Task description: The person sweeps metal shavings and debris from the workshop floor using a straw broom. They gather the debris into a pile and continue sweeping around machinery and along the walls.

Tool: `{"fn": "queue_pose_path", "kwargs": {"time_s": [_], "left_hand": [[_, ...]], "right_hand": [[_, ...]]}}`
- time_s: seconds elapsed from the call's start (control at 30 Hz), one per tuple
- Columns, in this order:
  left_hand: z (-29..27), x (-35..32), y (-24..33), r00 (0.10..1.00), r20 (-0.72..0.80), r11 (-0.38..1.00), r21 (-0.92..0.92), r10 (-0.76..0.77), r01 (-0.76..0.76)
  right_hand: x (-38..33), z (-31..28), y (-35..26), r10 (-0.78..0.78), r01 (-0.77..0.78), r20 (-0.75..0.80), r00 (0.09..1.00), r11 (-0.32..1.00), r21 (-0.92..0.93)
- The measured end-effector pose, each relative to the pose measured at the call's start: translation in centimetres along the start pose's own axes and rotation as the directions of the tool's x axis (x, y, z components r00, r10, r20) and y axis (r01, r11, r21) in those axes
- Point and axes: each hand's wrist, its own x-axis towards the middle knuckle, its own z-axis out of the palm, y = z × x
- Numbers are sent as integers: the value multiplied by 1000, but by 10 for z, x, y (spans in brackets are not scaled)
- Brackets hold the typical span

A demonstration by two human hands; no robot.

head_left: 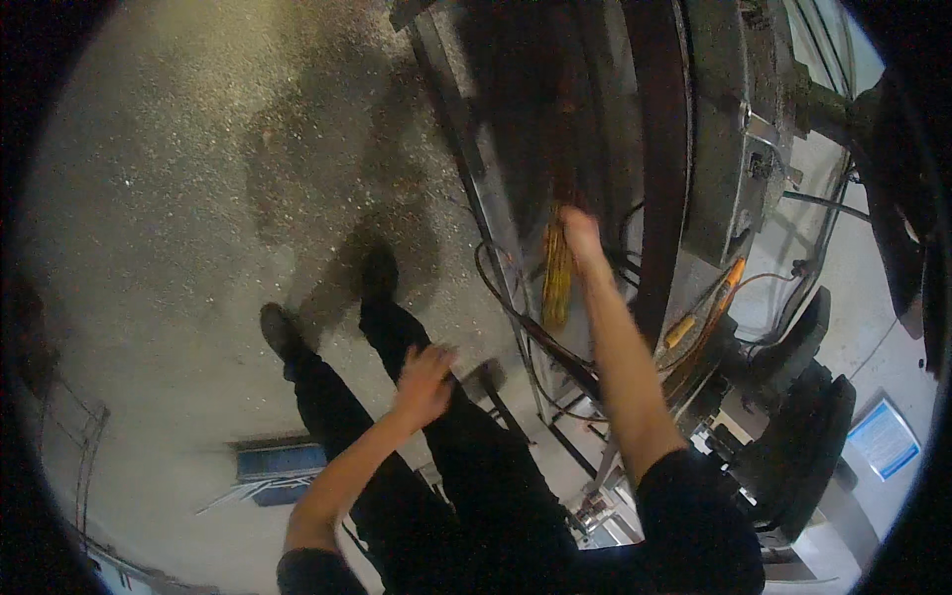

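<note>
My right hand (583,236) reaches over a dark metal trough-like surface on the machine. Its fingers are closed around a brush (557,283) with long yellow bristles. The bristles point back toward me, and the dark reddish handle end runs away from me into shadow. My left hand (426,382) hangs in front of my thigh, holding nothing, with loosely stretched fingers that are slightly blurred. A dark cable (501,288) loops beside the brush along the machine's near edge.
The dark machine (664,149) fills the right side, with a grey housing (729,139). Orange-handled tools (732,276) lie beyond my right forearm. A blue-and-white sheet (883,438) is on the white wall. Speckled concrete floor (188,198) extends left, with a blue object (280,461) behind my legs.
</note>
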Motion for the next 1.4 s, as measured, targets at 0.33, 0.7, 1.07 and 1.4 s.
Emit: {"fn": "queue_pose_path", "kwargs": {"time_s": [0.33,0.7,1.07,1.4], "left_hand": [[-71,-119,-26,983,13,957,229,-184,176],[-73,-125,-31,973,-31,947,223,-228,230],[-70,-116,-32,942,-71,909,247,-328,335],[-78,-121,-28,916,-186,880,265,-355,394]], "right_hand": [[-22,86,-43,-317,318,53,947,948,-13],[59,14,-8,-222,222,-5,975,975,25],[-15,10,19,-283,257,62,957,927,275],[80,116,-73,-401,392,-15,916,902,-180]]}}
